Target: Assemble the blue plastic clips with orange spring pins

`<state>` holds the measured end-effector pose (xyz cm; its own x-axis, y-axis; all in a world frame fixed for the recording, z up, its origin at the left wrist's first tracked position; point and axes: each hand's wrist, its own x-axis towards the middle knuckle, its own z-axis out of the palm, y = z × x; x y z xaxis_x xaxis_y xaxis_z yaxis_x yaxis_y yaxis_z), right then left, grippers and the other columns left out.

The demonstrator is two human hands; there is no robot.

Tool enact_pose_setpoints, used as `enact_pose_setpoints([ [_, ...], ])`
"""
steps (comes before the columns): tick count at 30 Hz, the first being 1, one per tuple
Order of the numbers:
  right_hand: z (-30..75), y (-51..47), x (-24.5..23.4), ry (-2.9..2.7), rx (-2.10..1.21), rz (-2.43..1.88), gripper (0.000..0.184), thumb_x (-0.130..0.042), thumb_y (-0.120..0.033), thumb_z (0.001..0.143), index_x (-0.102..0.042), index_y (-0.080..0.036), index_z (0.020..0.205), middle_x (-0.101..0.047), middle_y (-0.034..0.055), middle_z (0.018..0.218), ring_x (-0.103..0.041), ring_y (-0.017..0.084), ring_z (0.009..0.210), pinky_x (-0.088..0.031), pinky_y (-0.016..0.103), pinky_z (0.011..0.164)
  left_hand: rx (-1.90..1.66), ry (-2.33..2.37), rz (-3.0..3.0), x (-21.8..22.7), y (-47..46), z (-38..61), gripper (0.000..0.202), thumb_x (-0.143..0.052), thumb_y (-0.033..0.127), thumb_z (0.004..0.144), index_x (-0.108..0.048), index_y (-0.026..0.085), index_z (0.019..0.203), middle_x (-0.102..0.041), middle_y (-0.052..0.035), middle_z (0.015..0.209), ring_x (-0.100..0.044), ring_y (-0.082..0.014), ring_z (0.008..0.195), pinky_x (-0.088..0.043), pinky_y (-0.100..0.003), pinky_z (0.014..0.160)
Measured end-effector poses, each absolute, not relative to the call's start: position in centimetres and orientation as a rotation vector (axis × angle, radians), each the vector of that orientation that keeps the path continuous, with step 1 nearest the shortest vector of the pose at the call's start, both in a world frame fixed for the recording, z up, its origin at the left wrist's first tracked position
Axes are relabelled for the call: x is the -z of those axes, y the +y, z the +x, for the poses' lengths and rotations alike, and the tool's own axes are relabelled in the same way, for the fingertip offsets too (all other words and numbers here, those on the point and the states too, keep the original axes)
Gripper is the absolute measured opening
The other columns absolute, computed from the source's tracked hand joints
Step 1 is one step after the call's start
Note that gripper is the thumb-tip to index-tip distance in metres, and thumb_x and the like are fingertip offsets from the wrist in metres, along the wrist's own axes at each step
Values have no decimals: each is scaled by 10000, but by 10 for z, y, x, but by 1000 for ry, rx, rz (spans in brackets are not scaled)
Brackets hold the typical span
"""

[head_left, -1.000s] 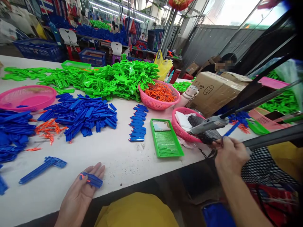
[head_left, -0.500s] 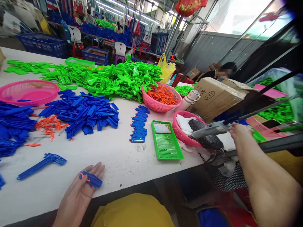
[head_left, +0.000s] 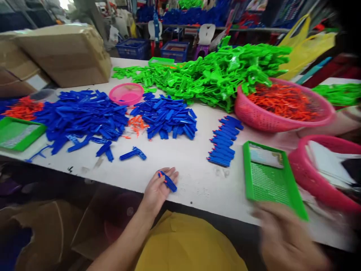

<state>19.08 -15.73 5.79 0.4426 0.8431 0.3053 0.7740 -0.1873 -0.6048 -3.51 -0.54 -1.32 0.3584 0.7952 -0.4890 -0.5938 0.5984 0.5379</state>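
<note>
My left hand (head_left: pixel 155 192) is at the table's front edge, palm up, with the thumb pressing a small blue plastic piece (head_left: pixel 170 184) against the fingers. An orange part shows at that piece's near end. Motion smears my right hand (head_left: pixel 286 233), which is beside the front of the green tray (head_left: pixel 269 184); whether it holds anything is unclear. Left of the tray lies a row of blue pieces (head_left: pixel 224 145) with orange tips. Two crossed blue strips (head_left: pixel 134 153) rest beyond my left hand. Small orange parts (head_left: pixel 137 124) lie between two blue heaps (head_left: pixel 84 116) (head_left: pixel 169 118).
Green plastic parts (head_left: pixel 208 75) are piled at the back. A pink basket (head_left: pixel 282 126) of orange parts and another pink basket (head_left: pixel 318 188) with white cloth stand right. Cardboard boxes (head_left: pixel 76 56), a pink sieve (head_left: pixel 126 99) and a second green tray (head_left: pixel 21 141) are left.
The view has swung left. My right hand has come back from the grey rod on the right to near the green tray. My left hand still holds the blue piece.
</note>
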Motion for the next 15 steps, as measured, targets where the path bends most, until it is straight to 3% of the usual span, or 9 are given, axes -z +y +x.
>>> enact_pose_setpoints([
  [2,160,-121,-27,-1392,-520,-1837,324,-486,-508,961,-665,-238,972,-699,72,962,-661,197,849,-555,322,712,-913,757,311,11,-9,-32,185,-635,170,848,-639,145,1032,-653,-166,1305,-596,-315,1248,-360,-509,1136],
  [6,117,-62,3,-1222,-1259,-1588,326,-545,-485,906,-642,-203,1038,-695,47,957,-619,165,788,-498,281,680,-930,704,390,4,-14,-28,176,-593,201,889,-646,149,1049,-652,-155,1309,-532,-285,1310,-328,-453,1142],
  [10,110,-31,8,-1201,-1448,-1440,302,-605,-483,852,-628,-182,847,-604,-13,735,-506,125,662,-408,261,623,-929,689,402,3,-11,-27,187,-567,209,896,-659,154,1050,-682,-136,1255,-575,-271,1236,-328,-444,1127],
  [15,114,-19,9,-1296,-1476,-1406,358,-592,-526,857,-597,-174,789,-565,-18,734,-463,123,689,-380,261,641,-905,654,310,9,0,-25,204,-595,191,861,-658,155,1051,-705,-132,1207,-582,-270,1233,-314,-440,1138],
])
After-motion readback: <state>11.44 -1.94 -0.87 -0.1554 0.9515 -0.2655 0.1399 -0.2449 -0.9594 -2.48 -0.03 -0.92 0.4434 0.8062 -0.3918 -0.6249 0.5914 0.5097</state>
